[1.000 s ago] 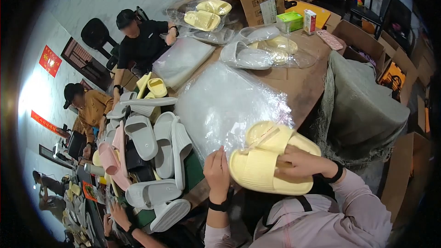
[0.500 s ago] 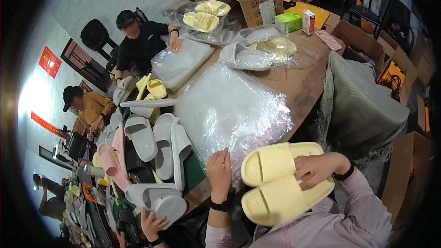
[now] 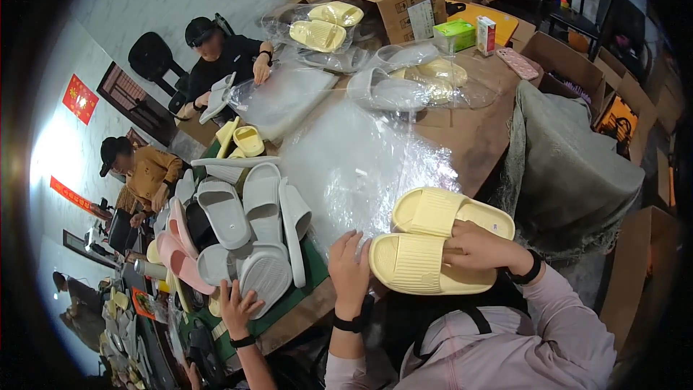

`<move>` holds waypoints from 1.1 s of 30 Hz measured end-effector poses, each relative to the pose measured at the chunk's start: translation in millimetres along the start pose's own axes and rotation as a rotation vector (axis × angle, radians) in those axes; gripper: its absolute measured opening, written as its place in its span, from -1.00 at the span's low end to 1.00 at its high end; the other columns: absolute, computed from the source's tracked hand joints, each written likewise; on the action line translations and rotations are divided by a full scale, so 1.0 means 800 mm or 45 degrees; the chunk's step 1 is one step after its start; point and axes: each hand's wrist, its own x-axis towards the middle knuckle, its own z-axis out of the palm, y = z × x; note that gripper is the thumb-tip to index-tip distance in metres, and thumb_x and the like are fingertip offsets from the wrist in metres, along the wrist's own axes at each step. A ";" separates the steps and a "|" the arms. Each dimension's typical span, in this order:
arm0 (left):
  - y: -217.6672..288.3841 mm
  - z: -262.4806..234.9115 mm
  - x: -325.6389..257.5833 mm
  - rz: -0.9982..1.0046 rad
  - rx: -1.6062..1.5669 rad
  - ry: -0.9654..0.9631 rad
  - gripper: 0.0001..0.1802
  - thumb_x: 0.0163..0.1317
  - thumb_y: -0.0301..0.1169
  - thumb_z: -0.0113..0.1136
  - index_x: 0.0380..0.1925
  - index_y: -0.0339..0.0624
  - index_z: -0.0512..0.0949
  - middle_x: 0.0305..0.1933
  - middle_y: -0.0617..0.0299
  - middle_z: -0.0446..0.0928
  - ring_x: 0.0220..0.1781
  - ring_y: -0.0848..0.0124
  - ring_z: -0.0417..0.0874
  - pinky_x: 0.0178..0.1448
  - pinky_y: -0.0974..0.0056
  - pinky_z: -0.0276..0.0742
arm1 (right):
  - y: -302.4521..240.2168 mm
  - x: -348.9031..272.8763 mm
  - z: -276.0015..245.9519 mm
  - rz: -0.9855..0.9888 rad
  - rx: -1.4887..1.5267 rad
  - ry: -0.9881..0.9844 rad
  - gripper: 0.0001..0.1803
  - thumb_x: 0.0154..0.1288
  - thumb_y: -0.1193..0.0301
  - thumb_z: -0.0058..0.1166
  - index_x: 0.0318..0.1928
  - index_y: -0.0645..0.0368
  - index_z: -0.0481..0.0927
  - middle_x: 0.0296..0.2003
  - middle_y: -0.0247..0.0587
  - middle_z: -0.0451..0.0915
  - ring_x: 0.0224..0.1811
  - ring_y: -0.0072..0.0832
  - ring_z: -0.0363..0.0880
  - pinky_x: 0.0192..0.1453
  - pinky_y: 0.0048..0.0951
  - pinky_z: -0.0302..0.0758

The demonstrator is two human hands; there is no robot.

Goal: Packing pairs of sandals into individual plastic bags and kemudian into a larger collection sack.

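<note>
Our right hand [image 3: 480, 249] hides part of the pale yellow slippers [image 3: 433, 242], gripping the pair stacked at the table [image 3: 476, 137] edge. Our left hand [image 3: 350, 271], fingers spread and empty, rests just beside them on crinkled clear plastic bags [image 3: 354, 166]. Grey slippers [image 3: 245, 224] pile further left.

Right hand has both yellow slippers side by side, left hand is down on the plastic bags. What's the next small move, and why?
Probably pinch up the top bag with the left hand. Its fingers rest flat on the near edge of the clear plastic bags, with nothing gripped. The right hand holds the pair of yellow slippers together just beside that stack, so an opened bag seems to be the missing piece.
</note>
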 end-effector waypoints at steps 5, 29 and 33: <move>-0.015 0.020 0.008 -0.037 0.002 -0.056 -0.68 0.19 -0.42 0.26 -0.06 -0.28 0.59 0.08 -0.04 0.55 0.10 0.04 0.56 0.16 0.12 0.47 | -0.005 -0.002 -0.005 0.090 0.206 -0.053 -0.73 0.25 0.32 0.13 -0.12 0.21 0.65 -0.08 0.08 0.55 0.04 -0.06 0.48 0.09 -0.20 0.43; -0.047 0.096 0.089 0.080 0.670 -0.472 -0.79 0.15 -0.28 0.13 -0.35 -0.18 0.57 -0.29 0.06 0.53 -0.19 0.07 0.59 -0.18 0.04 0.56 | 0.023 -0.023 -0.002 0.008 0.364 -0.102 -0.72 0.32 0.35 0.07 -0.09 0.29 0.63 -0.01 0.01 0.47 0.08 -0.19 0.44 0.19 -0.34 0.34; -0.037 0.063 0.087 0.037 0.592 -0.389 -0.84 0.22 -0.38 0.09 -0.33 -0.20 0.60 -0.23 0.10 0.59 -0.19 0.11 0.60 -0.10 0.09 0.55 | 0.011 -0.015 -0.005 -0.070 0.470 -0.166 -0.68 0.34 0.34 0.06 0.00 0.28 0.59 0.06 0.02 0.48 0.12 -0.18 0.44 0.23 -0.34 0.33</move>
